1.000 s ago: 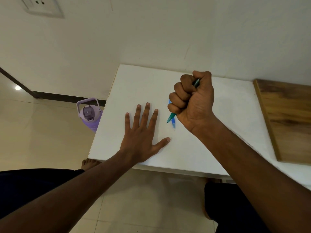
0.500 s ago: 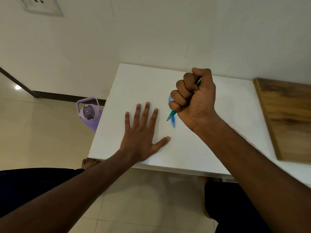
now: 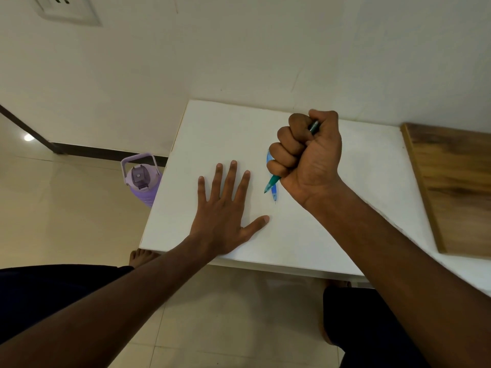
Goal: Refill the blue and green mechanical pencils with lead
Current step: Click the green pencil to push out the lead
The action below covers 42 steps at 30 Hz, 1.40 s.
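At centre right of the frame, we see the right hand (image 3: 308,152) clenched in a fist around both mechanical pencils above a white table (image 3: 212,128). The green pencil (image 3: 272,183) pokes out below the little finger, its tip angled down and to the left, and its upper end shows between thumb and forefinger at the top of the fist. The blue pencil (image 3: 274,193) runs just beside it, tip lowest of all, with a sliver of its barrel visible left of the knuckles. At centre frame, the left hand (image 3: 225,208) lies flat and spread on the tabletop, holding nothing, well apart from the pencils.

We judge the work to be at its opening: both pencils gathered, neither yet opened. We see no lead or lead case anywhere. The next move, as we read it, calls for separating the two pencils and freeing one cap, which the fist grip does not allow; the idle left hand would have to take one.
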Each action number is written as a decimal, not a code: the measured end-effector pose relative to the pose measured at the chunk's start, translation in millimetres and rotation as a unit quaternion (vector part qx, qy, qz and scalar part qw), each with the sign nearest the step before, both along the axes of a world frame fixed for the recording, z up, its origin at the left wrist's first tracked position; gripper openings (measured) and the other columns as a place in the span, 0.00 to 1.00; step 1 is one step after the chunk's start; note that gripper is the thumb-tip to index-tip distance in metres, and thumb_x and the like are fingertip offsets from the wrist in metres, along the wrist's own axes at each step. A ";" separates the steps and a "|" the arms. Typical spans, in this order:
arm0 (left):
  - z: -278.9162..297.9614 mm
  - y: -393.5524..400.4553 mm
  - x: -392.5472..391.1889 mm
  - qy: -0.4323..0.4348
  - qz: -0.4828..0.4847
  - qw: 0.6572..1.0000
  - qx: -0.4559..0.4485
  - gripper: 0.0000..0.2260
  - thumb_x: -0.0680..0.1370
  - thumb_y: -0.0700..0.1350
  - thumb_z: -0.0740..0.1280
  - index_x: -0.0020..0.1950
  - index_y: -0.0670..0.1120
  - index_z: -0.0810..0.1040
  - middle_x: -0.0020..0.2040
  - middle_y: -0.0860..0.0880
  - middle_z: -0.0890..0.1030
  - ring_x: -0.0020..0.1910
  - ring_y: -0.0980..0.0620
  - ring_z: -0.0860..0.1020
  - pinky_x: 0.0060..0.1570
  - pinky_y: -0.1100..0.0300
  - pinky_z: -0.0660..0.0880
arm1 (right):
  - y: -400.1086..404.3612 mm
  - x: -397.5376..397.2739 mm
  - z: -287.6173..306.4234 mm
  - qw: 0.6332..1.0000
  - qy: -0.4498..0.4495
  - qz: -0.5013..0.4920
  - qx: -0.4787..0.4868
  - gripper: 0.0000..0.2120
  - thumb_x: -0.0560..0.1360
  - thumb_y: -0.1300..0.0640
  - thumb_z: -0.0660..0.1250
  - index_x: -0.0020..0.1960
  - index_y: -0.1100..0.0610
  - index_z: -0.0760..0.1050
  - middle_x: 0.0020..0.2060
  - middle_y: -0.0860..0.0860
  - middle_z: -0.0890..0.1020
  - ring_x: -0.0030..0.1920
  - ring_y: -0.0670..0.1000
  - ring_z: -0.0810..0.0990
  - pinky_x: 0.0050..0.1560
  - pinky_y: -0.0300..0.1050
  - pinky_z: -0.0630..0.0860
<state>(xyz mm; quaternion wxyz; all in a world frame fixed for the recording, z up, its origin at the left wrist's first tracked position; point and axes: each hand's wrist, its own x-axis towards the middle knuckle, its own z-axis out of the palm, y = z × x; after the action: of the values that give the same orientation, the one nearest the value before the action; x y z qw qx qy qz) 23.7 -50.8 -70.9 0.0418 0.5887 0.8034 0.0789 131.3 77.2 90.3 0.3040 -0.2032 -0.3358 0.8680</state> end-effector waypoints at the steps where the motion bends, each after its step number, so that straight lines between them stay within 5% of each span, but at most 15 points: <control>1: -0.4 0.1 0.0 0.000 0.000 1.000 0.002 0.48 0.76 0.80 0.46 0.87 0.52 0.42 0.87 0.46 0.38 0.85 0.40 0.39 0.79 0.28 0.48 | -0.1 -0.4 -0.2 1.000 -0.004 -0.003 0.000 0.24 0.84 0.47 0.45 0.30 0.52 0.53 0.25 0.48 0.53 0.24 0.47 0.50 0.27 0.32 0.55; 4: -1.5 0.0 0.1 -0.001 -0.001 1.000 0.007 0.48 0.76 0.80 0.46 0.87 0.52 0.43 0.87 0.46 0.39 0.86 0.39 0.39 0.79 0.28 0.48 | -0.2 0.6 0.3 1.000 0.014 0.002 -0.011 0.25 0.84 0.42 0.46 0.31 0.52 0.52 0.25 0.47 0.53 0.24 0.46 0.50 0.27 0.34 0.52; 30: 0.3 -0.9 0.3 -0.003 -0.004 1.000 0.003 0.48 0.76 0.80 0.46 0.87 0.52 0.42 0.87 0.46 0.38 0.85 0.39 0.39 0.79 0.28 0.48 | -3.7 1.1 3.8 1.000 0.004 0.017 -0.003 0.20 0.82 0.48 0.44 0.34 0.53 0.53 0.26 0.48 0.54 0.25 0.46 0.51 0.28 0.35 0.53; 42: 0.3 -0.8 0.7 0.000 -0.001 1.000 -0.001 0.48 0.76 0.80 0.45 0.87 0.52 0.41 0.87 0.46 0.37 0.85 0.39 0.38 0.79 0.29 0.47 | -8.7 0.0 3.9 1.000 0.002 -0.010 0.004 0.20 0.85 0.48 0.45 0.50 0.56 0.72 0.27 0.49 0.56 0.25 0.47 0.52 0.26 0.33 0.57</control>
<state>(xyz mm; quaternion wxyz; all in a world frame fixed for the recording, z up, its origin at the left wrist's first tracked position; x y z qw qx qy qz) 24.4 -51.6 -70.6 0.0420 0.5897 0.8028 0.0780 131.3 68.6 94.2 0.3143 -0.2031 -0.3368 0.8640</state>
